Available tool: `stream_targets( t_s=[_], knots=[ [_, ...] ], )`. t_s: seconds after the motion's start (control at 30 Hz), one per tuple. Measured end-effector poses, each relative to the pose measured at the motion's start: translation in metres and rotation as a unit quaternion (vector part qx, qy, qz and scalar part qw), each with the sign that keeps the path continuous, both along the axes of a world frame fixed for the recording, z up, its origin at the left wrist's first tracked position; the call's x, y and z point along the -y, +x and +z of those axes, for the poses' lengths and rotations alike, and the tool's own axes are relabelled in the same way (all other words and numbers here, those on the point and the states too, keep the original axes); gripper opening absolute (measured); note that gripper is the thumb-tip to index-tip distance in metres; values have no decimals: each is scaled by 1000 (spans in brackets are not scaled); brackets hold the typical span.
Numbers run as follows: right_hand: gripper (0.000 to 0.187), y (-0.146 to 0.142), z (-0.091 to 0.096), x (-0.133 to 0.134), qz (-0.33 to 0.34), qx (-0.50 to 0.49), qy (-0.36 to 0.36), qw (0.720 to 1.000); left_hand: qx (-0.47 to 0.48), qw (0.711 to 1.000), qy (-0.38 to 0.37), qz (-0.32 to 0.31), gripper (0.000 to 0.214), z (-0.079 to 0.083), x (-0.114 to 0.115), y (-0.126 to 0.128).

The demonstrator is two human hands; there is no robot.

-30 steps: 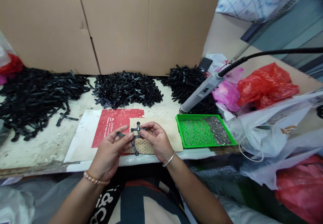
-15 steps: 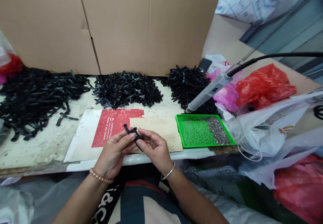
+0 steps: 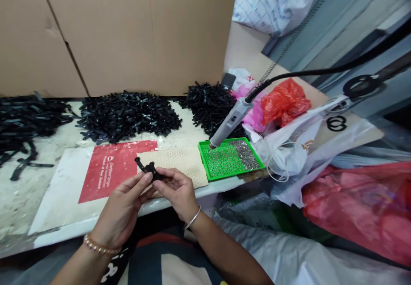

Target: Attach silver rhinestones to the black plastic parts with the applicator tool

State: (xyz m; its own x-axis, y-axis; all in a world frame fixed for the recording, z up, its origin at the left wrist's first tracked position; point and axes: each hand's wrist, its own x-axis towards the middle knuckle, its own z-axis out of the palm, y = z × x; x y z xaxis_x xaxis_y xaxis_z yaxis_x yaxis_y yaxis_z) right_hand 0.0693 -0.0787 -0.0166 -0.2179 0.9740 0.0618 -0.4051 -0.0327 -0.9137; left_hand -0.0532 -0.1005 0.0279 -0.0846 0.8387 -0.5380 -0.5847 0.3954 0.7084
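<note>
Between my two hands is a small set of black plastic strips with round ends [image 3: 154, 173], crossing one another. My left hand [image 3: 126, 197] pinches them from the left with thumb and fingers. From the other side, the thumb and fingertips of my right hand [image 3: 180, 195] close on the same strips. Fingers partly cover the strips, so how they join is hard to see. Both hands are above the front of a beige textured pad [image 3: 178, 161]. Right of it lies a green tray [image 3: 236, 174] holding many small metal screws. A grey electric screwdriver [image 3: 229, 122] hangs with its tip over the tray.
Black strips lie heaped in a left pile [image 3: 28, 120], a middle pile [image 3: 128, 116] and a right pile [image 3: 208, 105]. A cardboard sheet [image 3: 58, 186] with a red print lies at left. Tall cardboard [image 3: 160, 32] stands behind. Red bag [image 3: 284, 105] and white bag [image 3: 285, 148] sit at right.
The view has turned to the right, so the bench, piles and tray appear farther left. Both hands still grip the black strips, with little change in their hold.
</note>
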Motion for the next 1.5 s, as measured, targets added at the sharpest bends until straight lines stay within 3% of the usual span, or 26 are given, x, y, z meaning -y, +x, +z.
stream_targets(
  t_s=[0.2, 0.3, 0.4, 0.47, 0.5, 0.53, 0.6, 0.67, 0.73, 0.8, 0.9, 1.0, 1.17, 1.5],
  knots=[
    [31, 5, 4, 3, -41, 97, 60, 993, -16, 1000, 3, -9, 34, -1, -4, 2],
    [37, 15, 9, 7, -57, 238, 165, 955, -24, 1000, -3, -9, 25, -4, -12, 2],
    [54, 37, 24, 2, -182, 331, 285, 881, -48, 999, -24, 2, 7, -1, -23, 1],
    [63, 53, 35, -12, -304, 306, 300, 851, -65, 997, -34, -10, 7, 3, -32, 0],
    [68, 59, 39, -23, -335, 287, 292, 848, -71, 997, -35, -23, 10, 4, -36, 1],
    [73, 64, 43, -35, -336, 268, 279, 859, -74, 996, -34, -41, 11, 6, -40, 2],
    [79, 70, 49, -62, -255, 229, 246, 907, -72, 994, -29, -73, 12, 7, -49, 7],
    [73, 71, 54, -86, -156, 192, 215, 945, -66, 992, -17, -102, 11, 8, -58, 16],
    [59, 72, 61, -103, -108, 173, 197, 959, -59, 990, -3, -131, 10, 7, -67, 26],
    [47, 75, 68, -115, -109, 167, 195, 960, -51, 987, 8, -153, 9, 4, -77, 38],
    [39, 84, 70, -128, -161, 139, 178, 961, -49, 983, 5, -177, 8, -4, -88, 53],
    [40, 94, 55, -140, -201, 101, 124, 966, -73, 977, -11, -198, 9, -15, -93, 64],
    [38, 104, 24, -150, -209, 37, 82, 974, -99, 970, -32, -220, 11, -22, -96, 70],
    [34, 109, 10, -152, -197, 73, 111, 971, -99, 970, -55, -215, 4, -21, -99, 70]
  ],
)
